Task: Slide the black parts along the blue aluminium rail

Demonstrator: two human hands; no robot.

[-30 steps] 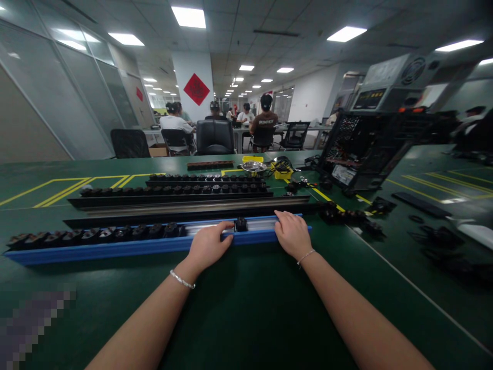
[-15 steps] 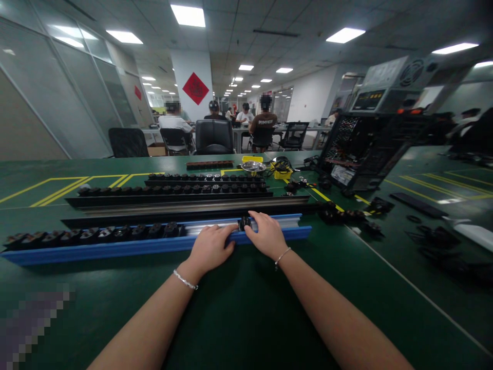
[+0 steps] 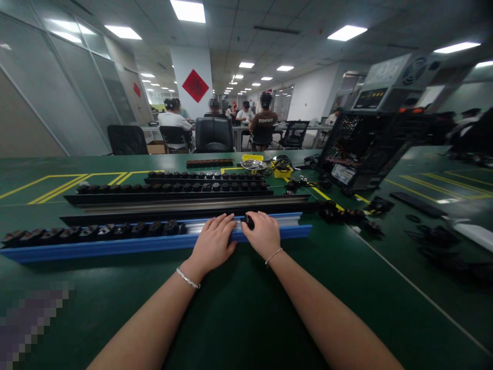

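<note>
A long blue rail (image 3: 115, 247) with a silver channel lies across the green table in front of me. Several black parts (image 3: 96, 230) sit in a row along its left half. My left hand (image 3: 214, 244) rests flat on the rail with its fingers stretched out over the channel. My right hand (image 3: 262, 234) sits just to the right of it, fingers curled round a small black part (image 3: 248, 221) in the channel. Both wrists wear thin bracelets.
Behind the blue rail lie more black rails (image 3: 173, 189) loaded with parts. A metal bowl (image 3: 253, 165) and yellow items stand further back. An open computer case (image 3: 362, 149) stands at the right, with loose black parts (image 3: 346, 214) near it. People sit at far tables.
My right hand has slid left along the rail from its right end to the black part and closed on it. My left hand stayed on the rail.
</note>
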